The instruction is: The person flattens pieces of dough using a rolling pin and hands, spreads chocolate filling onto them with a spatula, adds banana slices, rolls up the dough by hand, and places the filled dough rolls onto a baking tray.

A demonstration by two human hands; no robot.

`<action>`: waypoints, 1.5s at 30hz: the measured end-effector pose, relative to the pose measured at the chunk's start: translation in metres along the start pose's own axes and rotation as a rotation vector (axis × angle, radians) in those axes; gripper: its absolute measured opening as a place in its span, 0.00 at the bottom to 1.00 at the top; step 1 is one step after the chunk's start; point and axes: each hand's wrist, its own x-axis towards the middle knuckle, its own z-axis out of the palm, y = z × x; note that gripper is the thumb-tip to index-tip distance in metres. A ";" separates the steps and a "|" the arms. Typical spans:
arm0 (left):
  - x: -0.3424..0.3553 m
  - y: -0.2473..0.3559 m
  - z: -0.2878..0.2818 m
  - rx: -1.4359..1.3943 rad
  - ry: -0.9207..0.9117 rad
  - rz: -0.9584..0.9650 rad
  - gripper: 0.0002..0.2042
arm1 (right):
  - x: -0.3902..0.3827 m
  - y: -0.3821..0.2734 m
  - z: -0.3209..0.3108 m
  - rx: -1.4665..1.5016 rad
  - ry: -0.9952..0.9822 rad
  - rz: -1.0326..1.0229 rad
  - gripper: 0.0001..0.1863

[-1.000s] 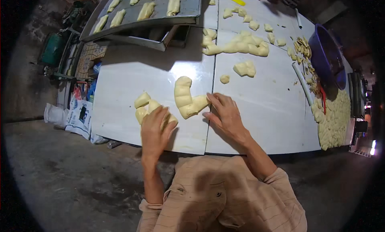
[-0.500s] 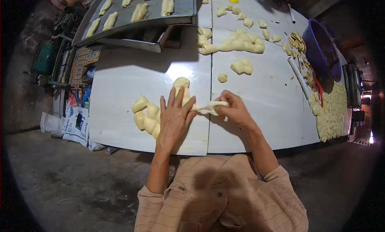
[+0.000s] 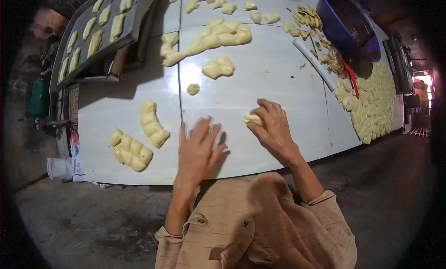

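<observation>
Between the thumb and fingers of my right hand (image 3: pixel 274 129) is a small piece of pale yellow dough (image 3: pixel 252 119), just above or on the white table. My left hand (image 3: pixel 200 148) holds nothing; its fingers are spread over the tabletop, slightly blurred. To its left lie a curved strip of dough lumps (image 3: pixel 153 125) and a thicker cluster of dough lumps (image 3: pixel 131 150). Beyond my hands are a small dough ball (image 3: pixel 193 88), a lumpy dough piece (image 3: pixel 218 67) and a long dough mass (image 3: pixel 213 39).
A metal tray (image 3: pixel 104 41) of shaped dough rolls stands far left, raised. Several loose dough pieces lie along the far side. At right are a purple basin (image 3: pixel 350 27), a white rod (image 3: pixel 314 64), a red-handled tool (image 3: pixel 351 78) and a spread of flat pale pieces (image 3: pixel 371 101).
The dough stretched between my hands has parted; my right hand carries a piece off. My left hand has let go of the strip, fingers now spread. The view has swung right.
</observation>
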 end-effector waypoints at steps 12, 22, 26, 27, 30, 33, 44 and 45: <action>0.032 0.078 0.089 0.234 -0.212 -0.007 0.41 | -0.029 0.074 -0.001 -0.073 -0.330 -0.299 0.45; 0.023 0.083 0.084 0.286 -0.236 -0.046 0.43 | -0.017 0.106 -0.023 0.073 -0.146 -0.265 0.36; 0.024 0.082 0.092 0.223 -0.211 -0.124 0.41 | 0.010 0.181 -0.068 -0.269 0.421 0.084 0.26; 0.022 0.081 0.096 0.233 -0.151 -0.098 0.42 | 0.018 0.201 -0.078 -0.360 0.433 0.142 0.24; 0.028 0.078 0.095 0.219 -0.148 -0.029 0.43 | 0.025 0.277 -0.083 -0.505 0.277 0.211 0.22; 0.028 0.069 0.084 0.107 -0.155 0.015 0.42 | 0.020 0.260 -0.087 -0.371 0.270 0.166 0.23; 0.020 0.070 0.096 0.207 0.096 -0.229 0.38 | -0.018 0.093 -0.031 -0.015 -0.188 -0.314 0.26; 0.023 0.069 0.097 0.153 0.128 -0.264 0.35 | -0.013 0.087 -0.028 -0.012 -0.194 -0.317 0.26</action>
